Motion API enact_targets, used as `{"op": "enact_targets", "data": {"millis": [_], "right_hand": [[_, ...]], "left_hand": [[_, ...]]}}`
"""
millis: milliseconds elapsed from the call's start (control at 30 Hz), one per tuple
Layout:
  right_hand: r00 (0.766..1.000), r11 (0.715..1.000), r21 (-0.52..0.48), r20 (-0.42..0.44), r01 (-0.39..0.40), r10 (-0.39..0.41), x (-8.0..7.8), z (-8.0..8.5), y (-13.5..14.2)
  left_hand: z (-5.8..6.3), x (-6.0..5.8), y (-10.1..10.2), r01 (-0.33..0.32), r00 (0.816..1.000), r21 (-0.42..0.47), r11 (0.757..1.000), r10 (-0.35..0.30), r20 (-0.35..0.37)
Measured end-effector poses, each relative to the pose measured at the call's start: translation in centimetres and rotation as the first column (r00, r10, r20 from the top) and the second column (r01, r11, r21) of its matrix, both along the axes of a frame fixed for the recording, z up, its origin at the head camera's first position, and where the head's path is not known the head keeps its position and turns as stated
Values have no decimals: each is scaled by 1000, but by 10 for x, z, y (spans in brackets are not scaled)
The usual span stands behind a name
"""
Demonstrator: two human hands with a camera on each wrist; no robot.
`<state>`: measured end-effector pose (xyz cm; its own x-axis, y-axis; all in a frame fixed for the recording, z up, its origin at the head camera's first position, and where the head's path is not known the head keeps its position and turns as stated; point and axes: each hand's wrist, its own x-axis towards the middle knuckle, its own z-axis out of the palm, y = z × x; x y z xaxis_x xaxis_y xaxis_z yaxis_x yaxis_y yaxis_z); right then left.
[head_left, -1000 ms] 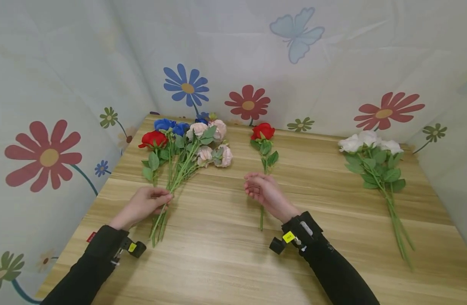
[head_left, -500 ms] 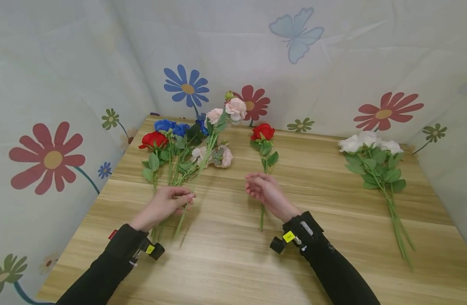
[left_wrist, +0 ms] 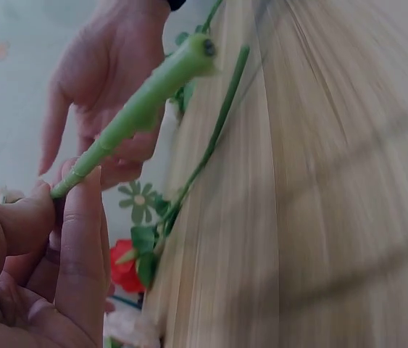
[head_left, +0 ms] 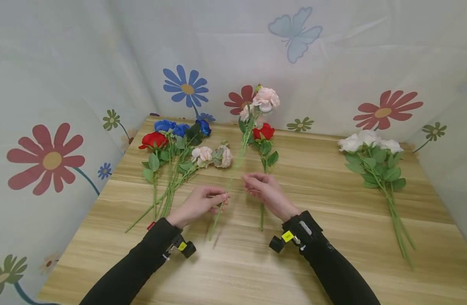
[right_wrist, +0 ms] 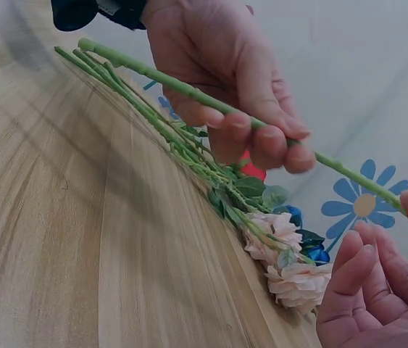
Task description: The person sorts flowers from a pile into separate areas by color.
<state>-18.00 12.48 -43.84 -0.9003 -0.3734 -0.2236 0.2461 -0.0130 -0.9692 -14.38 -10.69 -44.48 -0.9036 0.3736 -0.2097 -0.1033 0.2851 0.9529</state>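
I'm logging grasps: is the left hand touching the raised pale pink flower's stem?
Touching: the right wrist view shows the left hand pinching the stem.

A ruffled pale-pink flower [head_left: 266,100] is showing a green stem [left_wrist: 127,122], the tan wooden tabletop [head_left: 233,271] streaked grain, the white fabric backdrop [head_left: 225,34] red and blue daisies [head_left: 187,89].

Left hand [head_left: 200,204] pinching, right hand [head_left: 269,194] loosely curled
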Motion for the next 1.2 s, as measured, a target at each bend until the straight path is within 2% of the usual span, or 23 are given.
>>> {"op": "enact_targets", "data": {"millis": [200, 400, 567, 800, 1033, 1100, 1167, 1200], "right_hand": [[999, 1000, -30, -34, -9, 8, 1, 2, -1], [998, 994, -103, -50, 39, -44, 2, 2, 0], [995, 994, -88, -74, 66, -73, 2, 0, 4], [992, 995, -54, -90, 86, -91, 1, 0, 12], [987, 993, 24, -121, 113, -109, 3, 1, 26], [984, 991, 49, -133, 123, -115, 3, 1, 33], [983, 989, 71, -141, 126, -115, 2, 2, 39], [983, 988, 84, -147, 126, -113, 2, 2, 43]], "left_hand": [[-2, -3, 27, 34, 999, 39, 999, -35, 34], [-9, -7, 45, 77, 995, 105, 992, -83, 52], [-10, -8, 51, 94, 994, 125, 988, -101, 47], [-7, -7, 57, 87, 994, 143, 986, -95, 52], [-10, -8, 55, 57, 997, 142, 988, -64, 48], [-10, -9, 52, 42, 999, 119, 992, -44, 17], [-10, -10, 49, 19, 997, 34, 999, -17, -78], [-10, -10, 47, 3, 989, -31, 1000, -8, -146]]}}
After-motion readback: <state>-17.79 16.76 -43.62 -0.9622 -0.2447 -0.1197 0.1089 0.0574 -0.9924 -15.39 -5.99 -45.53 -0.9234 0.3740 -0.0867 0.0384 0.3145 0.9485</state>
